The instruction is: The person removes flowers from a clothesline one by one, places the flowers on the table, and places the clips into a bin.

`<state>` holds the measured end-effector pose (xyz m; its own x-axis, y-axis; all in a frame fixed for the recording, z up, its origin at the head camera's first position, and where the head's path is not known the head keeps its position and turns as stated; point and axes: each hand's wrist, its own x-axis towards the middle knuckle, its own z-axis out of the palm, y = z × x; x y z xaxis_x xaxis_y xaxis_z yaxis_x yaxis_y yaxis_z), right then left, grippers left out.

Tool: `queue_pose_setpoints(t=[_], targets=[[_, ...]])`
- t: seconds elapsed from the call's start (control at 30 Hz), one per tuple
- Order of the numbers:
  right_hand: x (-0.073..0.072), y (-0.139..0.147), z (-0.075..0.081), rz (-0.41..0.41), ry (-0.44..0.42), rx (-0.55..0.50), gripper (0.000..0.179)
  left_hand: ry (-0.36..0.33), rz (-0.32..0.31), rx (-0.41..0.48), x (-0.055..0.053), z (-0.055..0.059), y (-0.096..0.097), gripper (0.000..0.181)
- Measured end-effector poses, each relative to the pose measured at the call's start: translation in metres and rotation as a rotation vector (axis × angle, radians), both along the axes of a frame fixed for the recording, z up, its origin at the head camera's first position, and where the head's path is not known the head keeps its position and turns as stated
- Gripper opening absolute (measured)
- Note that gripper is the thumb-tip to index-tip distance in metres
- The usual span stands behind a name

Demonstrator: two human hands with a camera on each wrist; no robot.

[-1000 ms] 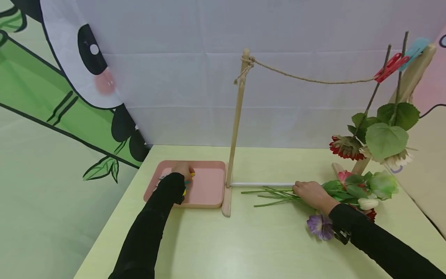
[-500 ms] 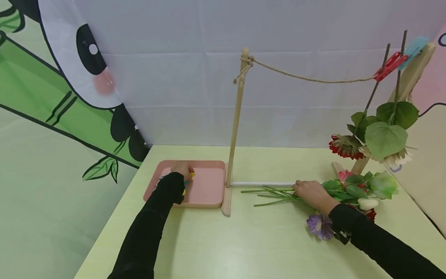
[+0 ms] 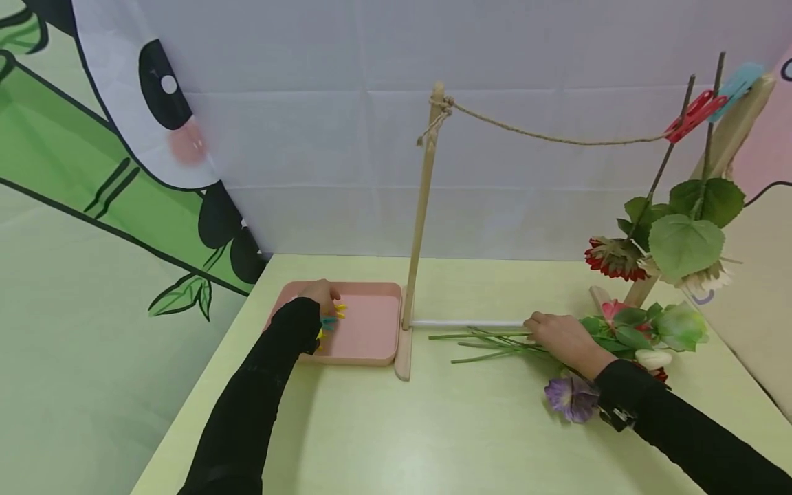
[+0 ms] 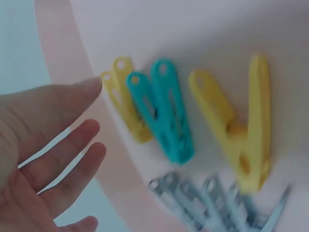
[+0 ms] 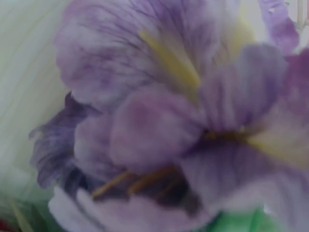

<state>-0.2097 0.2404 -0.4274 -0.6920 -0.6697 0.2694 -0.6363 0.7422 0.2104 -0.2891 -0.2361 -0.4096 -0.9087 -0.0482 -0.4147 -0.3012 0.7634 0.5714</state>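
In the left wrist view my left hand (image 4: 53,140) holds nothing, its fingers apart. Close to its fingertips lie a small yellow clothespin (image 4: 128,104) and a teal clothespin (image 4: 161,113). A larger-looking yellow clothespin (image 4: 236,135) and several grey clothespins (image 4: 207,203) lie beside them in the pink tray (image 3: 371,337). My right hand (image 3: 566,340) is over the green flower stems (image 3: 489,342); its fingertips are hidden, so a grip cannot be made out. A purple flower (image 3: 570,399) lies below that wrist and fills the right wrist view.
A wooden post (image 3: 427,206) carries a twine line (image 3: 544,139) to a second post (image 3: 739,130). A red clothespin (image 3: 696,117) and a blue clothespin (image 3: 736,89) are at its right end, with flowers hanging head down. More artificial flowers (image 3: 677,326) lie beneath. A white bar (image 3: 464,324) joins the posts.
My left hand has lifted off the clothespins and drawn slightly up and left, baring yellow and teal ones. My right hand has shifted a little right and up; the stems stay put.
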Motion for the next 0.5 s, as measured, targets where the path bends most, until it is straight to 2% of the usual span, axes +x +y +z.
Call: queue_pose_setpoints(t=[0.1,0.17,0.23,0.37,0.47,0.5], targets=[[0.004,0.004,0.005,-0.013,0.019,-0.021,0.019,0.023,-0.072,-0.053,-0.001,0.005,0.000,0.040],[0.006,0.006,0.009,-0.014,0.035,-0.045,0.020,0.046,-0.143,-0.113,-0.003,0.016,-0.001,0.040],[0.007,0.007,0.012,-0.013,0.057,-0.062,0.022,0.106,-0.247,-0.209,-0.002,0.028,0.000,0.040],[0.008,0.011,0.018,-0.014,0.092,-0.092,0.026,0.219,-0.395,-0.332,0.008,0.051,0.009,0.038],[0.008,0.014,0.025,-0.002,0.140,-0.127,0.027,0.285,-0.489,-0.370,0.019,0.070,0.027,0.035],[0.009,0.015,0.028,0.004,0.162,-0.139,0.033,0.303,-0.517,-0.383,0.024,0.077,0.034,0.034]])
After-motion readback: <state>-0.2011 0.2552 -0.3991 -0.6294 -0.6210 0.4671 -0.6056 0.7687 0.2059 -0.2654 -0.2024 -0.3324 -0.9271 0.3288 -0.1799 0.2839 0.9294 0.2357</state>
